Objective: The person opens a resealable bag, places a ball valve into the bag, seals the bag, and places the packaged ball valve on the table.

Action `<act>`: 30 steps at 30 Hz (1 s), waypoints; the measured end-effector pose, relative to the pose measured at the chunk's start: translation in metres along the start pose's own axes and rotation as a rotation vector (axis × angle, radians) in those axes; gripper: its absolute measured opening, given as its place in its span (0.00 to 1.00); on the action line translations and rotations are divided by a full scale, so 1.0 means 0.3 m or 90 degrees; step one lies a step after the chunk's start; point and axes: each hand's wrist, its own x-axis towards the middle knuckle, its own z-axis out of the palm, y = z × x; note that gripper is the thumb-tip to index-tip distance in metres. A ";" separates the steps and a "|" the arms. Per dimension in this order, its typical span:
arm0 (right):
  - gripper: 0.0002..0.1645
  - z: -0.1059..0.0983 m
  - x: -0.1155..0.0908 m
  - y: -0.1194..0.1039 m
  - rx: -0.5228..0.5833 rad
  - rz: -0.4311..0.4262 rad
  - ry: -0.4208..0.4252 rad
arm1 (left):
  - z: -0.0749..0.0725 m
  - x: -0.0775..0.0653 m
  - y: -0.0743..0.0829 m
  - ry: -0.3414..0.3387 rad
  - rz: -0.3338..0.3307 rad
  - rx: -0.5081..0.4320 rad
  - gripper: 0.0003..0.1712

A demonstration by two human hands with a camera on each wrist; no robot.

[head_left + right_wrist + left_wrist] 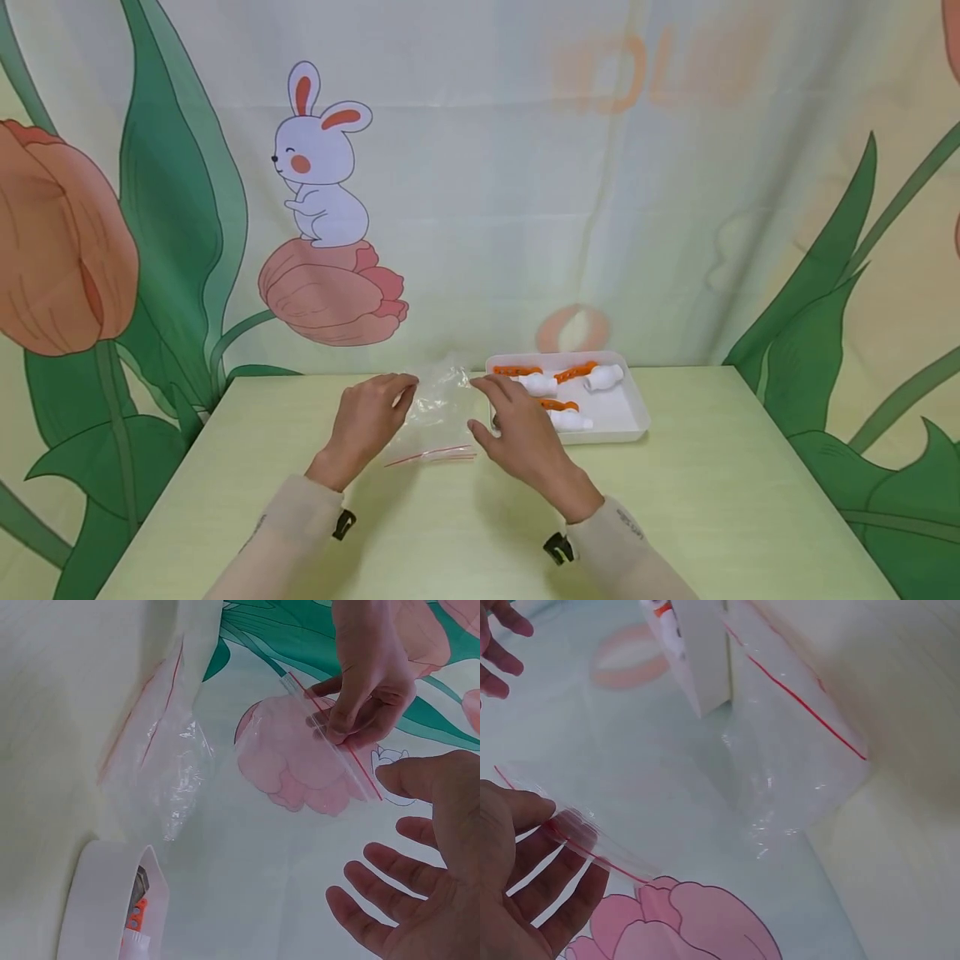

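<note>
My left hand (371, 421) pinches a clear zip-lock bag (322, 739) by its red-striped edge, between thumb and fingers. The bag hangs above the table and is hard to make out in the head view. Close to its right side, my right hand (525, 437) is held with fingers apart and nothing in them. In the right wrist view the right thumb (405, 778) appears near the bag's edge; whether it touches cannot be told. Below the hands lie further clear zip-lock bags (795, 765) with red stripes, overlapping, so their number is unclear.
A white tray (633, 421) stands at the back right, partly behind my right hand. In it are orange pieces (576, 372) and white rounded pieces (603, 377); a dark grey angular item (140, 886) shows too. A printed curtain (465, 208) hangs behind the pale green table (712, 500).
</note>
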 end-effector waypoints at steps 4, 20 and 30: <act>0.31 -0.017 0.004 -0.005 0.009 -0.001 0.004 | -0.025 0.009 0.022 0.011 -0.020 -0.014 0.05; 0.27 -0.101 -0.003 -0.054 0.149 0.024 0.050 | -0.104 0.017 0.184 0.103 -0.055 -0.107 0.06; 0.22 -0.128 -0.008 -0.078 0.424 0.106 0.064 | -0.128 0.000 0.270 0.147 -0.037 -0.161 0.07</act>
